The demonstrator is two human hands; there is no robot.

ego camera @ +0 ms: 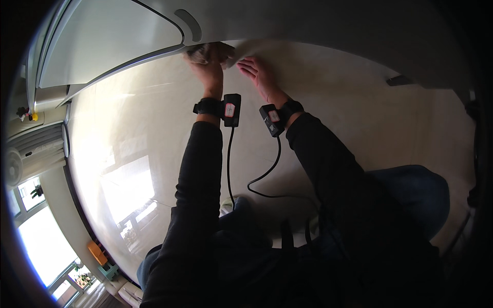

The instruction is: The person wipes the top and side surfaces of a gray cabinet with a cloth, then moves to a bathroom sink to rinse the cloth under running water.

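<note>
My left hand (208, 71) grips a dark, bunched thing that looks like a cloth (198, 54); motion blurs it, so its exact kind is unclear. The hand is at the lower edge of a grey cabinet-like body (269, 19), close to the floor. Just to the right, my right hand (260, 75) has its fingers stretched towards the left one and holds nothing that I can see. Each wrist wears a black strap with a small cabled box, the left box (232, 110) and the right box (272, 120).
A pale panel (115, 34) with a dark curved recess (188, 25) rises ahead. Below lies a glossy beige floor (165, 115) reflecting a window. My bent knee (412, 196) is at right. Far left are a fan (14, 166), an orange stool-like item (97, 253) and a bright window (48, 242).
</note>
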